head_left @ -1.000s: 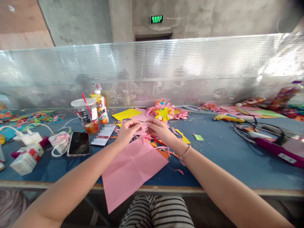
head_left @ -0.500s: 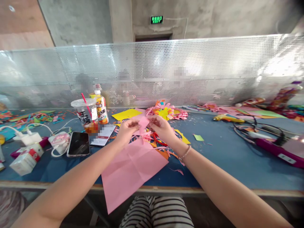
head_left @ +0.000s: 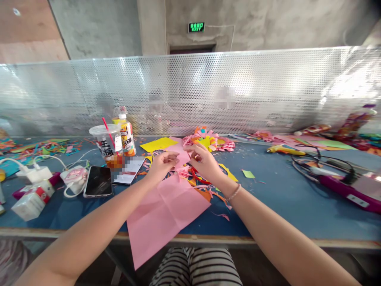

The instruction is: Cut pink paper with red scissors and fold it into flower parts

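Note:
My left hand (head_left: 163, 165) and my right hand (head_left: 204, 162) are raised over the middle of the table, slightly apart. The left fingers are pinched together; the right fingers are curled in, with a beaded bracelet on that wrist. Pink paper (head_left: 180, 151) shows between the fingertips, but I cannot tell whether it is held or lies behind them. Below the hands, a large creased pink sheet (head_left: 166, 216) overhangs the table's front edge. Beyond the right hand sits a pink and yellow paper flower (head_left: 207, 140). Cut paper scraps (head_left: 198, 178) lie beneath the hands.
At left stand a plastic cup (head_left: 104, 145) with a red straw and a drink bottle (head_left: 127, 137), near a phone (head_left: 98, 181) and a charger (head_left: 74, 176). At right are a yellow-handled tool (head_left: 285, 149), cables and a purple power strip (head_left: 348, 192). A perforated metal screen (head_left: 258, 91) backs the table.
The small folded pink piece seen between both hands no longer stands out. My hands have moved slightly apart, and the right fingers have lifted and curled. The large pink sheet stays put.

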Demonstrator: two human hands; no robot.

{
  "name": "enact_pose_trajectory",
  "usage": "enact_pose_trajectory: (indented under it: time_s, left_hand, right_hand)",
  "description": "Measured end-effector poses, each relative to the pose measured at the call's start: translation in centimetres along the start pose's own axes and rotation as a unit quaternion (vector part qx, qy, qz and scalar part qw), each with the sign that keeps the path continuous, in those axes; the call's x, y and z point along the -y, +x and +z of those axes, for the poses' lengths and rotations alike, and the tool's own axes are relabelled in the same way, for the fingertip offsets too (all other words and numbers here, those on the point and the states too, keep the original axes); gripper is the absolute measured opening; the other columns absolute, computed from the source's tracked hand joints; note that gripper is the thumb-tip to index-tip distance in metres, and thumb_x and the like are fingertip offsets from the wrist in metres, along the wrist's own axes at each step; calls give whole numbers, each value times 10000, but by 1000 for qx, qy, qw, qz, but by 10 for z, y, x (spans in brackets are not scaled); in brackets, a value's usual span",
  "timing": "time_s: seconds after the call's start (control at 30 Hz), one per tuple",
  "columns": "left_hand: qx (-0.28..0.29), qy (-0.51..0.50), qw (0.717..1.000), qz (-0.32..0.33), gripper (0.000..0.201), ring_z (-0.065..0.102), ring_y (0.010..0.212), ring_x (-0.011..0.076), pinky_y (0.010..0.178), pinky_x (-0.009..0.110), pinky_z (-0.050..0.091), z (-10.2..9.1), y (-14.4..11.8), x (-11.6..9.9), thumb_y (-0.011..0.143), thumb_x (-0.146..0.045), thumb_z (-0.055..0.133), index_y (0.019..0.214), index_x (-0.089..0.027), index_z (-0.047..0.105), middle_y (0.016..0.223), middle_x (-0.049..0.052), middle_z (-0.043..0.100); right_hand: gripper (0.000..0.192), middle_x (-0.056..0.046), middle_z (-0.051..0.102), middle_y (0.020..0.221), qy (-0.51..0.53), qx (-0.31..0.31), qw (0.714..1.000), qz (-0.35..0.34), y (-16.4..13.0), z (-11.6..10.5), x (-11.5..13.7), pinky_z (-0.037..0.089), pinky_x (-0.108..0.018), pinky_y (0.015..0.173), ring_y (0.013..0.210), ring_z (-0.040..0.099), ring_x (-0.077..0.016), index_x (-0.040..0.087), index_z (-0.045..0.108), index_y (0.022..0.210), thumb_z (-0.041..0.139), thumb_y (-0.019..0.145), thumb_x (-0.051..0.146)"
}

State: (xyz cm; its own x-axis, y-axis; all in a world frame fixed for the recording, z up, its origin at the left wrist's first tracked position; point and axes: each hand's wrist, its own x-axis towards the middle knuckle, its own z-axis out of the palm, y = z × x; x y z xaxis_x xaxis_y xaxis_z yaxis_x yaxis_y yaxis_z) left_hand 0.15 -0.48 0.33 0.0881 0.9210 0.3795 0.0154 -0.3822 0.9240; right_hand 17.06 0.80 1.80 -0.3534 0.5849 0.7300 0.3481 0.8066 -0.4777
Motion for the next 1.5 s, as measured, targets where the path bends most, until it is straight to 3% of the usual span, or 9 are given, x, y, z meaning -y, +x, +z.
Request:
enact_pose_trajectory:
  time_s: [0.17,0.43,0.6,0.8,1.27,1.5]
  left_hand:
    - [-26,-4,1000,3,241,536,647,99,575,211,421,0,0,-1,604,-261,642,814,-144,621,760,36,610]
    - [-38,15,999,-10,228,457,429,57,423,192,355,0,-2,-5,594,-290,652,764,-145,604,588,-12,561]
    - [-34,-34,998,-41,211,577,547,109,553,239,468,3,-5,-8,610,-300,641,751,-148,598,621,12,598]
    - [-37,-41,997,-51,192,578,514,112,526,236,475,4,-7,-13,612,-295,640,725,-145,596,575,6,595]
    - [7,-61,998,0,215,590,621,112,638,253,485,4,-4,-8,601,-269,658,763,-134,617,657,14,616]
    - [-19,-82,996,8,186,606,631,122,678,282,490,4,-3,-3,610,-270,654,736,-138,620,657,21,631]
  right_hand:
    - [334,-42,470,887,-21,3,999,-31,0,0,-1,440,-256,608,678,475,-108,231,584,959,440,708,63]
    - [371,-54,494,945,-73,-23,995,-59,-1,0,1,443,-323,728,820,509,-156,268,610,974,441,714,65]
    - [353,-48,544,930,-57,-16,996,-67,-1,0,5,449,-305,715,841,530,-156,244,615,923,413,712,45]
    - [339,-53,570,924,-49,-10,995,-89,-1,2,7,431,-311,771,889,529,-161,223,601,902,396,711,30]
    - [352,-37,586,876,-34,-46,993,-100,-1,4,9,440,-294,773,873,540,-143,202,589,854,387,668,-17]
    - [391,-39,571,893,-4,-53,994,-97,-2,8,7,436,-312,799,900,532,-147,217,605,846,392,641,-39]
